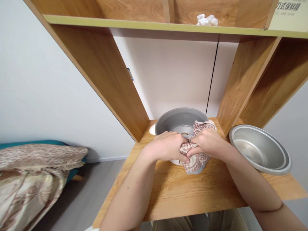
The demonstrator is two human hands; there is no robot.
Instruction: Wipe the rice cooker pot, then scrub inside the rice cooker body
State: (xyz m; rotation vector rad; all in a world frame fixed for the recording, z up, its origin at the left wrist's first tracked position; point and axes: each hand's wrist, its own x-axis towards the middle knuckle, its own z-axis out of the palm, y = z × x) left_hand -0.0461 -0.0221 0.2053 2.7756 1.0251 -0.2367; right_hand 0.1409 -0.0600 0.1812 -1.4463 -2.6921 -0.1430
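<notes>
A brown-and-white patterned cloth (pixel 196 162) is bunched between both hands at the front rim of a round grey cooker body (pixel 166 120). My left hand (pixel 171 145) is closed on the cloth from the left, thumb and fingers pinching it. My right hand (pixel 207 142) grips it from the right, and part of the cloth sticks up beyond the knuckles. Inside the cooker body a round piece shows at the bottom, partly covered by the hands. The cooker's front is mostly hidden behind hands and cloth.
A silver inner pot (pixel 255 147) stands at the right on the wooden desk (pixel 192 189). Wooden uprights flank the cooker. Crumpled white tissue (pixel 207 20) and a printed box (pixel 290 16) are on the shelf (pixel 134 25) above. At left, a patterned cover (pixel 36 173) drapes over furniture.
</notes>
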